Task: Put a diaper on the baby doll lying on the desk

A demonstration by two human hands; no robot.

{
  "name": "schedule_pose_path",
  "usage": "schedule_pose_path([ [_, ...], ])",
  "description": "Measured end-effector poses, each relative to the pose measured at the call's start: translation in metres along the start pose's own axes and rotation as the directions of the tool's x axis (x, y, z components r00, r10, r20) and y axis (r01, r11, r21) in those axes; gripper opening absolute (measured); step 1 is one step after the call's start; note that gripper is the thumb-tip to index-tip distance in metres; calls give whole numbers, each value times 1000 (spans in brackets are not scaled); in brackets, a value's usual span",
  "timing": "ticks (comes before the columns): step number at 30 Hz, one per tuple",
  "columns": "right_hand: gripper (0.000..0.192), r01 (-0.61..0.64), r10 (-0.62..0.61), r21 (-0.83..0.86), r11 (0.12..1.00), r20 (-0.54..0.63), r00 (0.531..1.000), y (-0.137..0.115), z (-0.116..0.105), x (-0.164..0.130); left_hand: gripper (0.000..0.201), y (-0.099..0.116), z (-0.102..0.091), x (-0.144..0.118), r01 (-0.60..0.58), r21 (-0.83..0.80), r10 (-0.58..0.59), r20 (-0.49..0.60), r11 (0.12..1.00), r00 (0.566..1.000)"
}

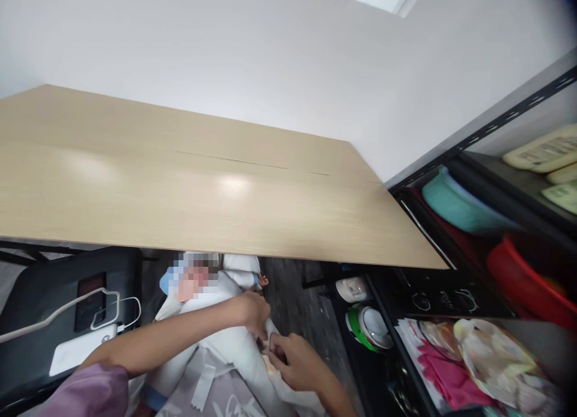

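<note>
A small figure, a person or a doll, lies on my lap in white padded clothing; its head is blurred out, and a tiny hand shows beyond my wrist. My left hand reaches across its body from a purple sleeve, fingers bent down and closed on white cloth at the figure's side. Close beside it, almost touching, my right hand has curled fingers pinching the same cloth. Peach-coloured marks show on the fabric under the right hand. A greyish-purple printed cloth covers my lap. The exact grip points are partly hidden by the fingers.
A wooden tabletop spans the space ahead, above the hands. Left, a black chair carries a white power bank with a cable. Right, a black shelf holds a teal basin, a red basin, a tin and cloths.
</note>
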State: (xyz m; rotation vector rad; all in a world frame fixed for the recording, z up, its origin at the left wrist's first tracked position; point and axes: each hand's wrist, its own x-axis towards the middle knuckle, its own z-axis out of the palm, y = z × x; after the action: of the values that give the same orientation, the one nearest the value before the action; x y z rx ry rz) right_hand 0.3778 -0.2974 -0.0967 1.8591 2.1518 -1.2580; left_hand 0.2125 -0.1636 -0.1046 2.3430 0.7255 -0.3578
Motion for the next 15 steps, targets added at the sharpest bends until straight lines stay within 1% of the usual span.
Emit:
schedule_pose_path([
  [2, 19, -27, 28, 63, 998, -10, 1000, 8, 11, -5, 49, 3, 7, -6, 20, 90, -17, -26, 996, 1000],
  [3, 20, -34, 37, 100, 994, -35, 999, 10, 16, -6, 51, 4, 9, -13, 29, 122, -23, -50, 992, 998],
  [5, 24, -40, 57, 166, 985, -100, 993, 12, 22, -7, 52, 6, 8, -27, 43, 94, -29, -149, 995, 988],
  [7, 28, -40, 75, 216, 976, -155, 985, 11, 25, -5, 46, 5, 2, -39, 52, 52, -39, -227, 997, 973],
  [10, 31, -12, 82, 272, 962, -247, 965, 12, 27, 4, 39, 1, -6, -49, 68, 20, -58, -306, 997, 950],
  [12, 31, 32, 69, 310, 950, -309, 949, 16, 29, 11, 36, -2, -10, -54, 70, -8, -68, -356, 998, 932],
  [15, 22, 83, 44, 330, 940, -357, 933, 24, 33, 20, 36, -3, -15, -66, 39, -84, -71, -415, 996, 907],
])
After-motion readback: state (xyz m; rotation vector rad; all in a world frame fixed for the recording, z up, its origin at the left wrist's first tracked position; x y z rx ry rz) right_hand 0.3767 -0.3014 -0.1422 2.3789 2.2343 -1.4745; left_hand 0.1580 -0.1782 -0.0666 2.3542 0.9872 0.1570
